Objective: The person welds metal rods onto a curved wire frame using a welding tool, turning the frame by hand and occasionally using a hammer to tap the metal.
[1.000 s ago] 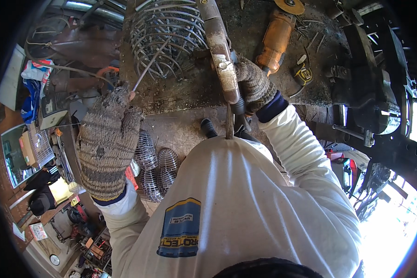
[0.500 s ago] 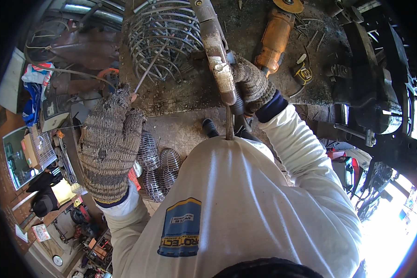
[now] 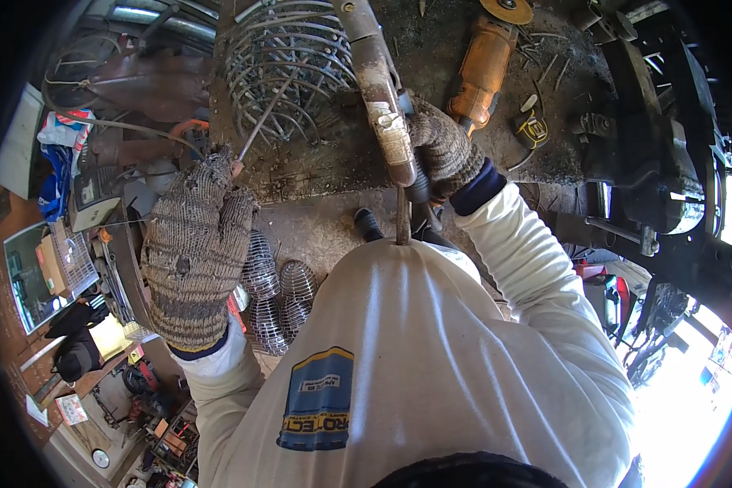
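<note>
My left hand (image 3: 193, 252), in a worn striped knit glove with a bare fingertip poking out, is closed on a thin metal rod (image 3: 264, 122). The rod slants up and away over a rounded cage of bent metal rods (image 3: 289, 65) on the workbench. My right hand (image 3: 443, 146), in a similar glove, is closed round a dark tool handle (image 3: 417, 187). A worn brown bar wrapped in pale tape (image 3: 392, 134) hangs close in front of it and hides part of the grip. What the handle belongs to cannot be made out.
An orange angle grinder (image 3: 481, 77) lies on the dark workbench (image 3: 301, 183), right of my right hand, near a yellow-and-black tape measure (image 3: 533, 128). Several shiny wire cages (image 3: 298, 281) stand on the floor below the bench edge. Dark heavy metalwork (image 3: 651, 154) fills the right side.
My left hand has shifted very slightly to the right with the rod, whose near end sits a little higher. My right hand looks still.
</note>
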### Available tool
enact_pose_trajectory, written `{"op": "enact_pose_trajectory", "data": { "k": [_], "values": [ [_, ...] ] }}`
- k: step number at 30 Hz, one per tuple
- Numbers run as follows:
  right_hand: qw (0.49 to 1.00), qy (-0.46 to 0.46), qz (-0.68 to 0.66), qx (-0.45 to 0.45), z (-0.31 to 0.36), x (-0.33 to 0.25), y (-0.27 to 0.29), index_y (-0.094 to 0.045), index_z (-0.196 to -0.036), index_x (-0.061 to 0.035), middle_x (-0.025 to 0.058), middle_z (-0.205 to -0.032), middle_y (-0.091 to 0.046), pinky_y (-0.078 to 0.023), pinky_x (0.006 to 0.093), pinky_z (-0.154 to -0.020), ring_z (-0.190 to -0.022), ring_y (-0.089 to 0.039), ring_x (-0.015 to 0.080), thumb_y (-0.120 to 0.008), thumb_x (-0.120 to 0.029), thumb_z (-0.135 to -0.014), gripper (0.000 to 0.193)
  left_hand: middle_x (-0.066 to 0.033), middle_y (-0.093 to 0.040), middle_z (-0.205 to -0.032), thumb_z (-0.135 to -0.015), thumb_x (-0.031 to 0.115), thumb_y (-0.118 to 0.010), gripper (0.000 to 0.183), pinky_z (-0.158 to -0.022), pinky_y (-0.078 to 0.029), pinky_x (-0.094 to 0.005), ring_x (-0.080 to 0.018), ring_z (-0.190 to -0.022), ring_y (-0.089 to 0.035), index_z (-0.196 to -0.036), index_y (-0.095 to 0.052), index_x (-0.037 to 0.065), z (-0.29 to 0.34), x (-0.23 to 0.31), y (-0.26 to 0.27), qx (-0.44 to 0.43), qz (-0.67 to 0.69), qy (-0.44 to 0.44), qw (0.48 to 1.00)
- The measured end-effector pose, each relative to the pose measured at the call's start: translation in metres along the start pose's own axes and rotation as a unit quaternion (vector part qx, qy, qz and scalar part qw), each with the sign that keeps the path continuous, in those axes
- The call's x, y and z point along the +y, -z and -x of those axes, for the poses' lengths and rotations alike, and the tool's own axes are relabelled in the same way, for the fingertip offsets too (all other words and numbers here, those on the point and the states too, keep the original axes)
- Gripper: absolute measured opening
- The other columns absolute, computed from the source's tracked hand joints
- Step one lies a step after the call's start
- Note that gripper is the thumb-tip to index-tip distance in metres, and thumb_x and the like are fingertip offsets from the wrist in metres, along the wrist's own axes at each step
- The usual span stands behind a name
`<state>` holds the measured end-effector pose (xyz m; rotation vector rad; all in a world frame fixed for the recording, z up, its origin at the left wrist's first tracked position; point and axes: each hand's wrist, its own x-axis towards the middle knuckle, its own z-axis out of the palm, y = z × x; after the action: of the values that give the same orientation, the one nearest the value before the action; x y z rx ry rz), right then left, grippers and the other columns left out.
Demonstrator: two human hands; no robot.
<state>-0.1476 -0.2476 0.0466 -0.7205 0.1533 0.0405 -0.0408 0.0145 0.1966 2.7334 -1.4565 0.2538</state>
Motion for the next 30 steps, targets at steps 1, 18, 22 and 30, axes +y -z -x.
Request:
{"op": "enact_pose_trajectory", "data": {
  "k": [1, 18, 22, 30],
  "values": [
    [0.999, 0.032, -0.010, -0.005, 0.001, 0.003, 0.003, -0.062, -0.115, -0.0042, 0.0019, -0.098, -0.066, -0.054, 0.0274, -0.076, -0.083, -0.064, 0.0117, -0.079, -0.019, -0.075, 0.046, -0.0084, -0.069, -0.117, -0.083, 0.019, -0.073, 0.039, -0.092, -0.052, -0.0412, -0.0294, -0.104, -0.066, -0.122, -0.067, 0.014, -0.001, 0.000, 0.000, -0.006, 0.019, 0.005, 1.000],
    [0.989, 0.118, 0.048, 0.077, 0.038, 0.002, 0.015, -0.053, -0.128, -0.0020, 0.0111, -0.111, -0.067, -0.058, 0.0382, -0.085, -0.098, -0.068, 0.0219, -0.079, -0.035, -0.080, 0.064, -0.0101, -0.069, -0.115, -0.083, 0.019, -0.073, 0.040, -0.092, -0.052, -0.0425, -0.0312, -0.104, -0.066, -0.122, -0.066, 0.013, 0.002, 0.003, -0.006, 0.003, 0.031, 0.005, 0.999],
    [0.959, 0.159, 0.197, 0.125, 0.070, -0.015, 0.005, -0.043, -0.140, 0.0007, 0.0088, -0.123, -0.061, -0.050, 0.0321, -0.093, -0.108, -0.060, 0.0167, -0.080, -0.037, -0.083, 0.079, -0.0099, -0.069, -0.114, -0.083, 0.019, -0.073, 0.039, -0.091, -0.052, -0.0421, -0.0303, -0.104, -0.066, -0.121, -0.067, 0.013, 0.002, 0.005, -0.007, 0.015, -0.001, -0.007, 1.000],
    [0.978, 0.056, 0.107, 0.170, 0.100, -0.016, 0.001, -0.032, -0.148, 0.0004, 0.0131, -0.127, -0.059, -0.053, 0.0346, -0.093, -0.110, -0.062, 0.0204, -0.071, -0.028, -0.092, 0.073, -0.0104, -0.070, -0.112, -0.082, 0.017, -0.072, 0.038, -0.089, -0.053, -0.0409, -0.0297, -0.102, -0.066, -0.119, -0.068, 0.011, 0.001, 0.010, -0.006, -0.010, 0.016, 0.029, 0.999]
  ]
}}
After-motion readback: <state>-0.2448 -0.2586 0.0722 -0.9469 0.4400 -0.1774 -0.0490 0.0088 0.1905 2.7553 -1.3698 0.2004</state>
